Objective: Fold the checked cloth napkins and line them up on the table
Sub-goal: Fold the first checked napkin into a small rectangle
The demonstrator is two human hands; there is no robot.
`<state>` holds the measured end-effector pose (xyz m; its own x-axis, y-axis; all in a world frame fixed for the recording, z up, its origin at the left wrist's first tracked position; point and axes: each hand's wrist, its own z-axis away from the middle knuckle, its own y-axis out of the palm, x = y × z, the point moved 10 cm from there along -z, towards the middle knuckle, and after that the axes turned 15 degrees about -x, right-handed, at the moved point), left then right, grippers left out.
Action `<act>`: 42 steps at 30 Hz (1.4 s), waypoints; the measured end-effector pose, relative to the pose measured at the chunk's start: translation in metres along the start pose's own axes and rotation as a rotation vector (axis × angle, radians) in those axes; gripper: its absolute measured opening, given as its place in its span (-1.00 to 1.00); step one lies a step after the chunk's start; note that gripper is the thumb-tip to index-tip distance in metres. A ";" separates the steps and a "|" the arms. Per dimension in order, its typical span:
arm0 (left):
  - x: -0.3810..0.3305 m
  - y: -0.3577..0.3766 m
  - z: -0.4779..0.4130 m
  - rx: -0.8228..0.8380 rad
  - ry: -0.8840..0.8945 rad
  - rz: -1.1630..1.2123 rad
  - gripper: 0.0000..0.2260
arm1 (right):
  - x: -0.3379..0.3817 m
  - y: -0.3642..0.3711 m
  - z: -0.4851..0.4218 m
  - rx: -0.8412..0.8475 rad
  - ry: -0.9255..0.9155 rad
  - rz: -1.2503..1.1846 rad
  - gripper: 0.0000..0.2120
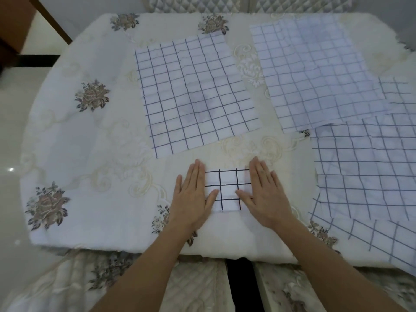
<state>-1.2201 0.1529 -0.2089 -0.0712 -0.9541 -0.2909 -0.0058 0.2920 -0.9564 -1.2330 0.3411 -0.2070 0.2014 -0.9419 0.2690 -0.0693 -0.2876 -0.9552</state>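
Note:
A small folded checked napkin (227, 190) lies on the table near the front edge. My left hand (191, 199) presses flat on its left side with straight fingers. My right hand (263, 194) presses flat on its right side the same way. An unfolded white napkin with dark grid lines (193, 93) lies spread out just beyond the folded one. Another unfolded napkin (315, 77) lies at the back right. More unfolded checked napkins (364, 172) overlap at the right, reaching over the table's edge.
A cream tablecloth with embroidered flowers (90, 143) covers the round table. Quilted chair seats (198, 287) stand below the front edge with a dark gap between them. A brown wooden piece (20, 21) stands at the far left over a glossy floor.

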 end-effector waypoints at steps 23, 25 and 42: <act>0.036 -0.026 0.032 -0.245 -0.865 0.270 -0.81 | -0.027 -0.005 0.015 -0.021 0.854 -0.277 -0.80; 0.036 -0.022 0.029 -0.206 -0.844 0.254 -0.79 | -0.026 -0.004 0.012 -0.011 0.852 -0.270 -0.81; 0.031 -0.053 0.033 -0.084 -1.104 1.160 -0.58 | -0.014 -0.068 0.005 -0.179 0.918 -0.940 -0.90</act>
<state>-1.1889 0.1061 -0.1684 0.6450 0.2078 -0.7354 -0.5191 0.8253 -0.2221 -1.2263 0.3749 -0.1468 -0.4818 -0.1272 0.8670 -0.4087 -0.8425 -0.3508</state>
